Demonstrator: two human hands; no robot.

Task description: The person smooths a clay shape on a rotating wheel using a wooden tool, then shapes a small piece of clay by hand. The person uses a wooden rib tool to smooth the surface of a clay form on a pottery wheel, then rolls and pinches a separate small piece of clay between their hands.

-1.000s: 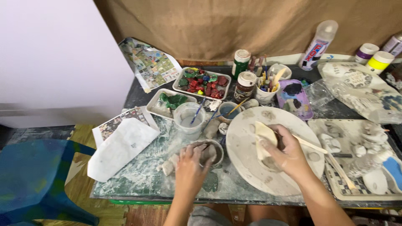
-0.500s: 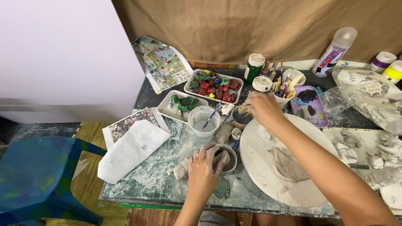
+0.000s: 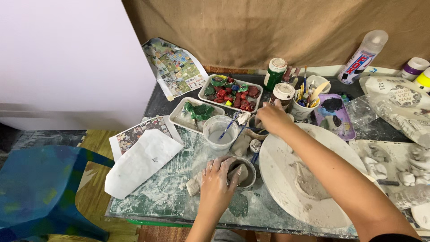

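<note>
Clay-smeared hands at work over a cluttered worktop [image 3: 170, 197].
Left hand [image 3: 218, 179] lies palm-down, fingers curled gripping a grey clay lump [image 3: 197, 183] beside a small bowl [image 3: 244, 172]. Right hand [image 3: 274, 117], arm stretched toward 11 o'clock across the big round plate [image 3: 309, 210], fingers bunched over a little dish [image 3: 256, 127]; its grip cannot be told.
</note>
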